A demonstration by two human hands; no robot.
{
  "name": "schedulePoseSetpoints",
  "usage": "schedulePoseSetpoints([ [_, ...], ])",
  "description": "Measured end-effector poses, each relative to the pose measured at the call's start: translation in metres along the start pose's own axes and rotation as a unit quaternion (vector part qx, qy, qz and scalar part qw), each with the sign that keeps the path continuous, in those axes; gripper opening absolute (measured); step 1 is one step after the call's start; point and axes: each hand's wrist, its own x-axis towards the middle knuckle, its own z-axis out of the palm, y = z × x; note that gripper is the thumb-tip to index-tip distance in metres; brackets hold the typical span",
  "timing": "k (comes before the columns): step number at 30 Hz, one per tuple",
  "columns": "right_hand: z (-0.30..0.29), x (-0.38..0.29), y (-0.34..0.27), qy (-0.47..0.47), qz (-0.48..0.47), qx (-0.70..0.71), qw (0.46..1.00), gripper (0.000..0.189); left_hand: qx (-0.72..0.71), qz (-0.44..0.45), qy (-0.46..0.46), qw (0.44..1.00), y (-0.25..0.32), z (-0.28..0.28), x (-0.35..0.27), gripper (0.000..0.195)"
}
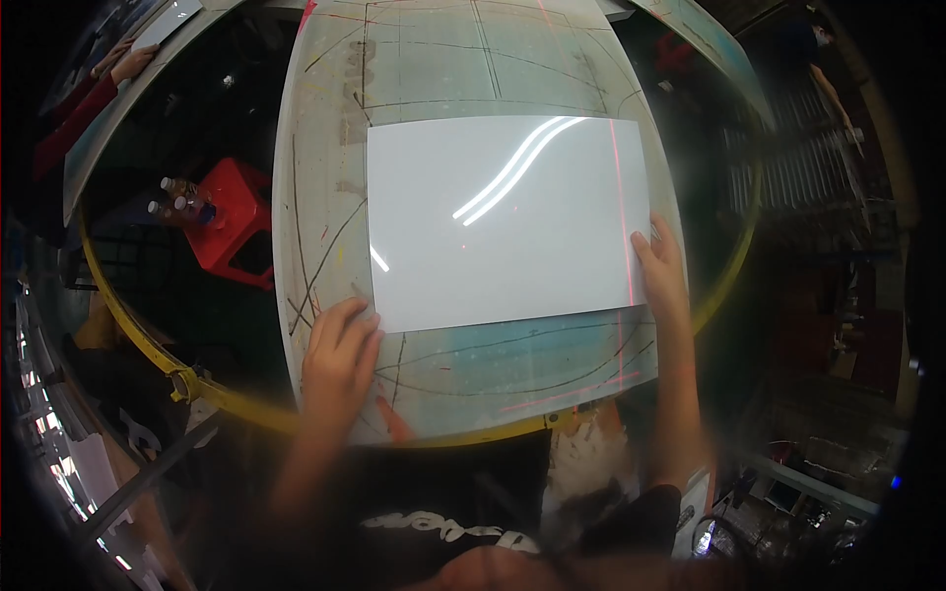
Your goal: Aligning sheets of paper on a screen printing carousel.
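A glossy white rectangular sheet (510, 251) lies on a pale, marked platen-like board (443, 74), reflecting bright light strips. My left hand (340, 358) is at the sheet's lower left corner, its fingertips against the edge. At the right edge, my right hand (660, 258) grips the sheet with the thumb on top; its other fingers are partly hidden behind the edge. A red projected line (621, 214) runs down the sheet near its right side, and two small red dots show near its middle. Dark hand-drawn lines and a bluish stain mark the board.
A yellow curved rail (140, 340) passes under the board. Left of it, a red plastic stool (229, 221) carries several bottles (185, 199). Another person's hands (129, 63) hold a white sheet at upper left. A second person's arm (831, 92) shows at upper right, near a ribbed rack (783, 173).
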Motion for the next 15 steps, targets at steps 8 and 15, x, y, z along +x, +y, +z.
schedulePoseSetpoints([
  [8,0.0003,0.001,0.0018,0.0,-0.006,0.005,1.0,0.046,0.006,0.01,0.005,1.0,-0.0014,0.0008,0.0005,0.015],
  [15,0.0013,0.0037,-0.0005,-0.002,-0.002,-0.004,1.0,0.047,0.008,0.009,0.004,1.0,-0.0024,0.0002,0.0007,0.015],
])
